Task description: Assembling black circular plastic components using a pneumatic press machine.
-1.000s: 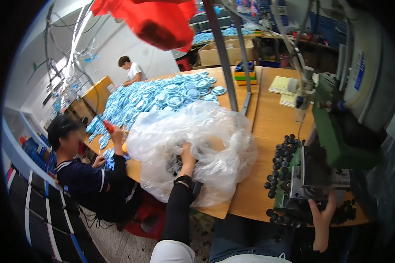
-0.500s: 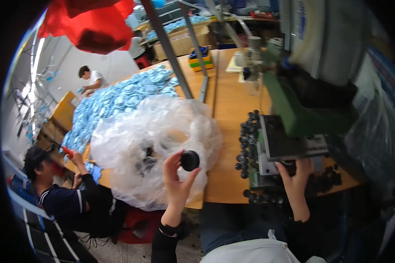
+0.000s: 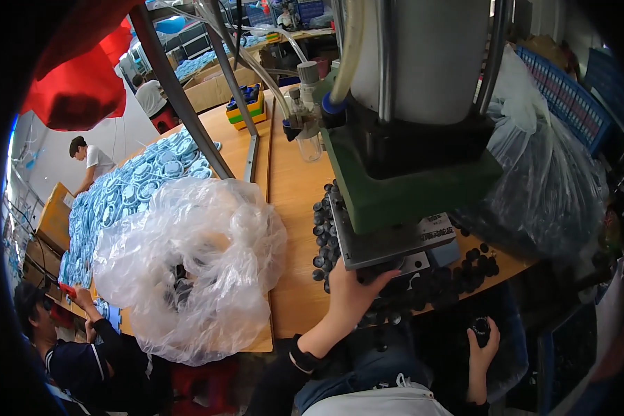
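My left hand (image 3: 350, 295) reaches under the metal plate of a green press (image 3: 409, 187). Its fingertips are partly hidden there, and a dark round piece (image 3: 384, 267) shows between thumb and fingers. Low on the right, my right hand (image 3: 485, 345) is closed around a small black wheel (image 3: 480, 327), held over my lap beside the table edge. Many loose black wheels (image 3: 475, 267) lie around the press base.
A large clear plastic bag (image 3: 243, 256) with dark pieces inside sits left of the press. Beyond it spreads a heap of light blue parts (image 3: 142, 177). A metal frame (image 3: 180, 90) rises from the table. One co-worker (image 3: 76, 353) sits at the left, holding a red tool.
My left hand has carried its black wheel from above the bag to the press. My right hand has left the press and dropped to the lower right with a black wheel. The view has shifted right.
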The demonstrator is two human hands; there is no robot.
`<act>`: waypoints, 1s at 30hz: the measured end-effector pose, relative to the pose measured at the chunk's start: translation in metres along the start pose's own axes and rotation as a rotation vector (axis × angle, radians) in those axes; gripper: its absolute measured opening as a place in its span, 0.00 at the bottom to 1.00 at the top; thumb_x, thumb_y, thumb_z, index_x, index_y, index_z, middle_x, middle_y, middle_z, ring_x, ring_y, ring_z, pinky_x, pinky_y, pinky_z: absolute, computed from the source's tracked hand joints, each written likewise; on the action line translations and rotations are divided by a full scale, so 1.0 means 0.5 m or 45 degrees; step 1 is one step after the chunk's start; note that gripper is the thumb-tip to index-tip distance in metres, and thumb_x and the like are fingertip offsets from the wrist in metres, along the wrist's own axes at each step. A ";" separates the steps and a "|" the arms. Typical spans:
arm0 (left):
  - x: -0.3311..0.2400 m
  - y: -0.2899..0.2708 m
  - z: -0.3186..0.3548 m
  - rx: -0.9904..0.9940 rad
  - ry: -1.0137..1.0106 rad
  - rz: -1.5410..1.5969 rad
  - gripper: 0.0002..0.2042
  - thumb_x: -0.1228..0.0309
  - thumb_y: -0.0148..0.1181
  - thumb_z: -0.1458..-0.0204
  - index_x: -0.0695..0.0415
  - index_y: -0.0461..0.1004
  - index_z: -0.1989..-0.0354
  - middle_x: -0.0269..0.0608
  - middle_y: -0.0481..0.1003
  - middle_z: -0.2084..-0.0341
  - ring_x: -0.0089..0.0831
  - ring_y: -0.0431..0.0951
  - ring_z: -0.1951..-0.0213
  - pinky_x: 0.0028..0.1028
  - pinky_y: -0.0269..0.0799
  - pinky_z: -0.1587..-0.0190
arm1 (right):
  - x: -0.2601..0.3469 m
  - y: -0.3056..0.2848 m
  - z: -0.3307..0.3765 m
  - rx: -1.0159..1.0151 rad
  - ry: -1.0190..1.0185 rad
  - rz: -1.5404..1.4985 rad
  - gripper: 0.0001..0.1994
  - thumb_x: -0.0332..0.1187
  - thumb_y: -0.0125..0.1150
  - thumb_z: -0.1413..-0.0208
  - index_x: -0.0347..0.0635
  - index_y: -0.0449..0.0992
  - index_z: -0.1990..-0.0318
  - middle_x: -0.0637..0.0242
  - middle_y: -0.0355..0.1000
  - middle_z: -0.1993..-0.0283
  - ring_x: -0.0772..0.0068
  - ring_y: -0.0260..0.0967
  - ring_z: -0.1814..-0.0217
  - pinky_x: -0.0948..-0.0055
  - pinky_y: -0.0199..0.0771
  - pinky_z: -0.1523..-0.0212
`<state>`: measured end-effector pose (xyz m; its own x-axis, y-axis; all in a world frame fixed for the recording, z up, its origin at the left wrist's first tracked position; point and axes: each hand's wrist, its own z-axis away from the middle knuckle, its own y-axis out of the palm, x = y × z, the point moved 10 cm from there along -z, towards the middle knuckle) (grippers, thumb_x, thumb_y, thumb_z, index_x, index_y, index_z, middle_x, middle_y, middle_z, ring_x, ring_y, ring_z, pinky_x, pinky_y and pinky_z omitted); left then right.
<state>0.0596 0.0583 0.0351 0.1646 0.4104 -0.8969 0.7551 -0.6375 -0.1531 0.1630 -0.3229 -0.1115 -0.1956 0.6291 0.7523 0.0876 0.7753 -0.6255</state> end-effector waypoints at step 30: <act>0.308 -0.789 0.075 -0.731 -0.324 -1.086 0.10 0.74 0.57 0.54 0.64 0.74 0.63 0.52 0.76 0.66 0.51 0.75 0.62 0.38 0.70 0.58 | 0.288 0.324 -0.204 0.491 -0.721 0.021 0.16 0.29 0.47 0.39 0.38 0.66 0.44 0.54 0.62 0.42 0.53 0.56 0.38 0.58 0.51 0.35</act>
<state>-0.2365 0.3485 -0.0581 -0.6491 0.3859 -0.6556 0.7557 0.2280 -0.6140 0.2485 -0.1010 -0.0831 -0.6872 0.4325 0.5837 -0.2390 0.6242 -0.7438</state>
